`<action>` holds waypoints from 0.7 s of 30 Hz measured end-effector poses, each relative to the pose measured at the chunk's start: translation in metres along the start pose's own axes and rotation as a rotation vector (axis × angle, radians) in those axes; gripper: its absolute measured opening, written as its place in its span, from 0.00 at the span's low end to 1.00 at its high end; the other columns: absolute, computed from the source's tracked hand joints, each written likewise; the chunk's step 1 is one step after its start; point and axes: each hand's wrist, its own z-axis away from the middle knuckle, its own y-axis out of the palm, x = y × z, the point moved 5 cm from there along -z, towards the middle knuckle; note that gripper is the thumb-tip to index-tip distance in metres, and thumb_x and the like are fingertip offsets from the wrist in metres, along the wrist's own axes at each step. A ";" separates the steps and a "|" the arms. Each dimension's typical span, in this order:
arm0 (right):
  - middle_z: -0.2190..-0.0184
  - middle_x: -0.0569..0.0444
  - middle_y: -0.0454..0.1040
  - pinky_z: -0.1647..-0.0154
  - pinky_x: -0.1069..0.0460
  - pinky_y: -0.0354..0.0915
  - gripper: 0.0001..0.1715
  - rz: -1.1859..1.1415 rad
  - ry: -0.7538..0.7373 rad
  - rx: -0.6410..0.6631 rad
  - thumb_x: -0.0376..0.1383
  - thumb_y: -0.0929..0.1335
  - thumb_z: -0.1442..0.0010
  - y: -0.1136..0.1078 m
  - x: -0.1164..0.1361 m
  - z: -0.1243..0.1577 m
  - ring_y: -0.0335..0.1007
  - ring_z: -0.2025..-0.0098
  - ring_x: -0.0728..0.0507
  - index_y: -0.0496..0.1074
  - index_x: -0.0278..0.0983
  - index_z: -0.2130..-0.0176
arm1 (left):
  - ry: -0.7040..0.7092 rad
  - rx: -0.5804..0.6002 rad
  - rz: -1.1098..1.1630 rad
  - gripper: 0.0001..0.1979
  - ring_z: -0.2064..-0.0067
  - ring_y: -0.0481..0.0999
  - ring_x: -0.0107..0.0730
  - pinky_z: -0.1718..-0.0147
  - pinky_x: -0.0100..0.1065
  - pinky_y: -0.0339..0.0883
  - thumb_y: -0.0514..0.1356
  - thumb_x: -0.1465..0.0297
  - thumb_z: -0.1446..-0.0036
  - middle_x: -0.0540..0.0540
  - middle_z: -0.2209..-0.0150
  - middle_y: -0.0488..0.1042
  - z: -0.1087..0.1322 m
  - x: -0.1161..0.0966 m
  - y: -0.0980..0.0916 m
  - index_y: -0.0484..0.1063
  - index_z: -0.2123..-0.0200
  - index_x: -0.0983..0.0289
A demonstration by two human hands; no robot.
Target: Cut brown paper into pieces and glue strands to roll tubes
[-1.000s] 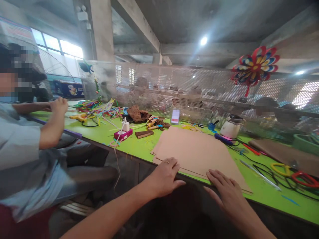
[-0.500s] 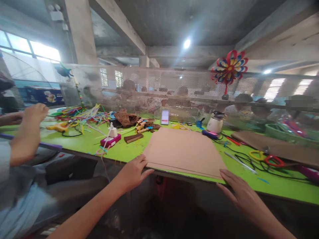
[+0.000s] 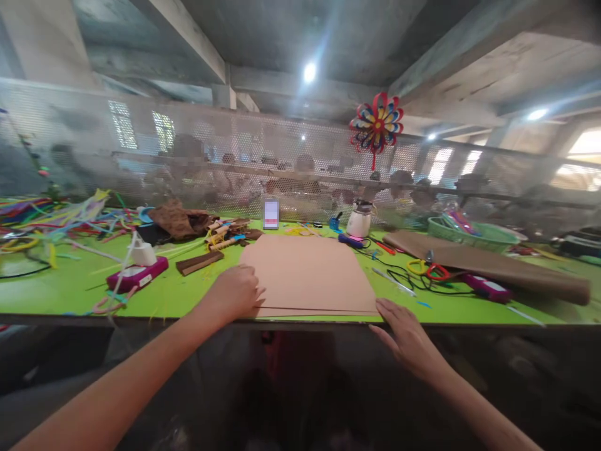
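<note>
A stack of light brown paper sheets (image 3: 305,272) lies flat on the green table, its front side near the table edge. My left hand (image 3: 235,291) rests over the stack's left front side, fingers curled in and the thumb low on the paper. Whether anything is between those fingers is hidden. At the right front corner, my right hand (image 3: 404,332) touches the sheets with stretched fingers, its thumb below the table edge. The lowest sheets stick out slightly at the front.
On the left are a purple power strip (image 3: 137,275), a dark brown strip (image 3: 200,263) and colourful strips (image 3: 56,219). A phone (image 3: 271,214) stands behind the stack. Scissors (image 3: 428,269), a black cable, a white jug (image 3: 360,220) and a brown roll (image 3: 488,266) lie to the right.
The view has swung to the right, and the neighbouring person has left it. My left hand has moved further up onto the paper and its fingers have curled. The right hand stays at the corner.
</note>
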 end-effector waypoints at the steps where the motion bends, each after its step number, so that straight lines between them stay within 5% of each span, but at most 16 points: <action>1: 0.44 0.41 0.68 0.42 0.39 0.59 0.28 -0.011 0.002 0.008 0.48 0.61 0.35 -0.001 -0.001 -0.001 0.62 0.42 0.36 0.65 0.34 0.43 | 0.033 0.004 0.025 0.14 0.65 0.73 0.39 0.62 0.38 0.66 0.56 0.65 0.42 0.62 0.70 0.73 -0.017 -0.009 0.002 0.76 0.73 0.69; 6: 0.44 0.42 0.68 0.42 0.39 0.59 0.26 -0.072 0.025 0.069 0.45 0.62 0.36 -0.008 -0.001 -0.006 0.62 0.42 0.36 0.65 0.35 0.44 | 0.240 -0.060 0.225 0.13 0.57 0.71 0.37 0.54 0.36 0.63 0.53 0.65 0.38 0.60 0.62 0.74 -0.075 -0.055 0.025 0.74 0.66 0.66; 12: 0.46 0.44 0.70 0.43 0.42 0.60 0.22 -0.236 -0.008 0.176 0.45 0.62 0.36 -0.021 -0.011 -0.019 0.64 0.44 0.40 0.69 0.38 0.46 | 0.199 -0.029 0.325 0.22 0.43 0.65 0.43 0.43 0.41 0.54 0.47 0.57 0.36 0.59 0.44 0.68 -0.083 -0.057 0.070 0.68 0.46 0.61; 15: 0.55 0.48 0.76 0.50 0.48 0.65 0.20 -0.245 0.106 0.195 0.44 0.60 0.35 -0.024 -0.053 -0.039 0.71 0.52 0.42 0.76 0.38 0.58 | 0.166 0.031 0.340 0.26 0.38 0.60 0.48 0.42 0.46 0.51 0.45 0.54 0.36 0.59 0.40 0.64 -0.083 -0.055 0.078 0.65 0.42 0.60; 21: 0.75 0.51 0.75 0.66 0.50 0.66 0.27 0.039 0.517 0.198 0.43 0.59 0.34 -0.017 -0.192 -0.105 0.72 0.70 0.44 0.75 0.31 0.73 | 0.119 0.101 0.396 0.28 0.36 0.55 0.50 0.41 0.49 0.51 0.44 0.53 0.36 0.58 0.37 0.59 -0.080 -0.055 0.071 0.62 0.40 0.61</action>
